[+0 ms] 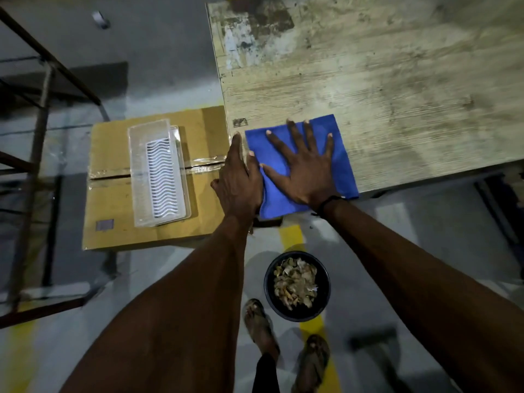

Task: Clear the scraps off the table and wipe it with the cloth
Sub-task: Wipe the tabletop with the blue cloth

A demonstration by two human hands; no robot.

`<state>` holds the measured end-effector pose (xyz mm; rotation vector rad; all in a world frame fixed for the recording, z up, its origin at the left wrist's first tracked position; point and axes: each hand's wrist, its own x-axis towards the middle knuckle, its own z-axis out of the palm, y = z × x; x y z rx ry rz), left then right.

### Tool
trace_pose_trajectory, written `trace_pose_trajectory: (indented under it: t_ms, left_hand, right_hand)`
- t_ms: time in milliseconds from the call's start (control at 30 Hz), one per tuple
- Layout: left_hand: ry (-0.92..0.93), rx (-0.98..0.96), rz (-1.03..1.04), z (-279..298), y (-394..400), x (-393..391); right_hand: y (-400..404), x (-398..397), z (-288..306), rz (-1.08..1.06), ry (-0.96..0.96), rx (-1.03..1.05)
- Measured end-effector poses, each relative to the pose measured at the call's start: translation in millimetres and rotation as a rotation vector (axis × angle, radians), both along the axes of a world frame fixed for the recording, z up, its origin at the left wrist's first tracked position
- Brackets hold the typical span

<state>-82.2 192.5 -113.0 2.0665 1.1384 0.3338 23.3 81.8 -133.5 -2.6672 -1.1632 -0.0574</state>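
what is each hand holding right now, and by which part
Nothing is gripped. The right hand presses flat, fingers spread, on the middle of the blue cloth. The left hand lies straight-fingered at the cloth's left edge.

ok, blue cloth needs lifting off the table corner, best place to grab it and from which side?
Pinch the near edge of the blue cloth, coming from below the table front. That part hangs past the edge, so fingers fit under it; the rest lies flat under the right hand, with the left hand at its left edge.
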Motion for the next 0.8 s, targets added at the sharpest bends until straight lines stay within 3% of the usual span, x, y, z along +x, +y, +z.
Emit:
trace_pose_trajectory:
  t_ms: [67, 200, 333, 600, 800]
  left_hand:
    - [0.013, 0.02, 0.006, 1.3, -1.0, 0.4]
    - [0.011, 0.049, 0.002, -0.1, -1.7, -0.4]
    - [0.011, 0.079, 0.009, 0.3, -2.6, 0.0]
    - [0.042, 0.085, 0.01, 1.9, -1.2, 0.8]
    - [0.042, 0.089, 0.015, 1.4, -3.2, 3.1]
  right_hand:
    - [-22.5, 4.9, -0.7, 0.017, -0.017, 0.021]
    - [-67.7, 50.3, 4.3, -0.151, 0.03, -0.036]
    - [-58.4, 66.0, 8.1, -0.275, 0.091, -0.042]
    - [-6.9, 20.1, -0.7, 0.029, 0.025, 0.006]
    - [-27.8, 89.2, 7.8, -0.167, 0.083, -0.012]
